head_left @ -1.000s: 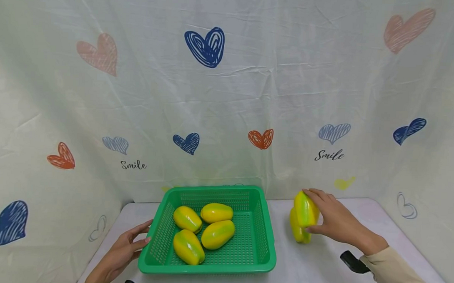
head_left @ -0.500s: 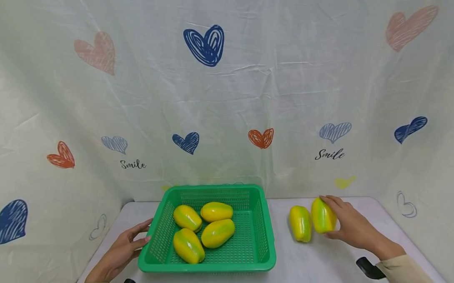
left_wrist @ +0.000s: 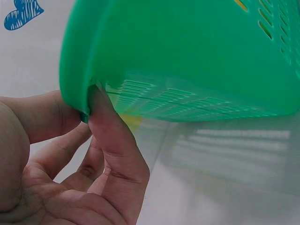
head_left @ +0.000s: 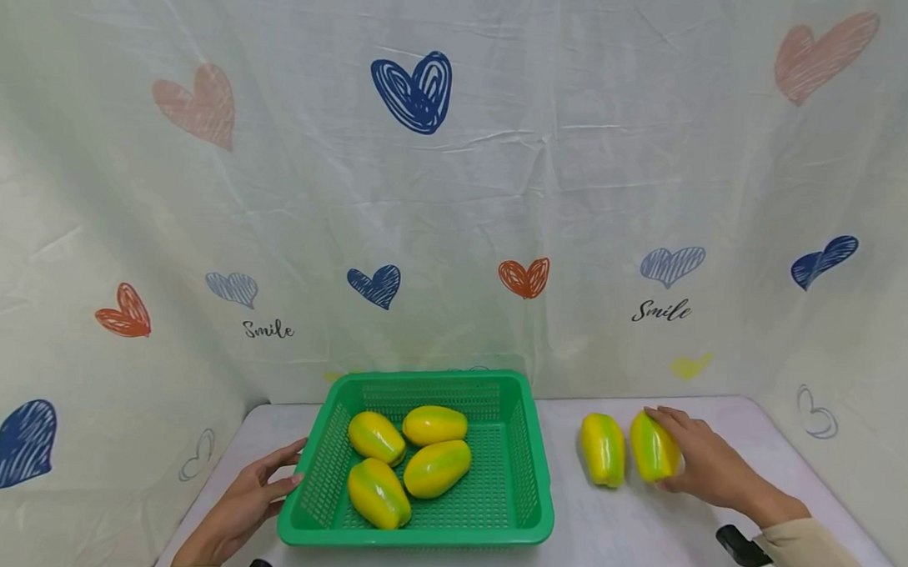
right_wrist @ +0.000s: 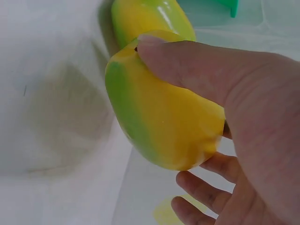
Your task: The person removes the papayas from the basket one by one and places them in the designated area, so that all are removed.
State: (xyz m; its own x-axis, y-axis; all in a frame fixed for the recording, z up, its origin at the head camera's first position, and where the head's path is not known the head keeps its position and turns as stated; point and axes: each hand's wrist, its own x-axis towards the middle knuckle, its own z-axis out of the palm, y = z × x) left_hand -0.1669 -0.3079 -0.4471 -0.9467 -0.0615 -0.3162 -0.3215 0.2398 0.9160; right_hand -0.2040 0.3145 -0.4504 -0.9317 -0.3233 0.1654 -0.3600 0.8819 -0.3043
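Note:
My left hand pinches the left rim of a green plastic basket; the left wrist view shows the thumb and a finger on either side of that rim. Several yellow-green papayas lie in the left part of the basket. To the right of the basket, my right hand grips another papaya, thumb at one end and fingers at the other. I cannot tell whether it touches the table. Just left of it a second loose papaya lies on the table.
The white table stands against a pale curtain printed with hearts and the word Smile. Its right edge runs beyond my right sleeve. Dark wrist camera parts sit below the right wrist.
My right hand has carried its papaya rightward from over the other loose one, then slightly down, leaving the two side by side. The left hand and basket have stayed in place.

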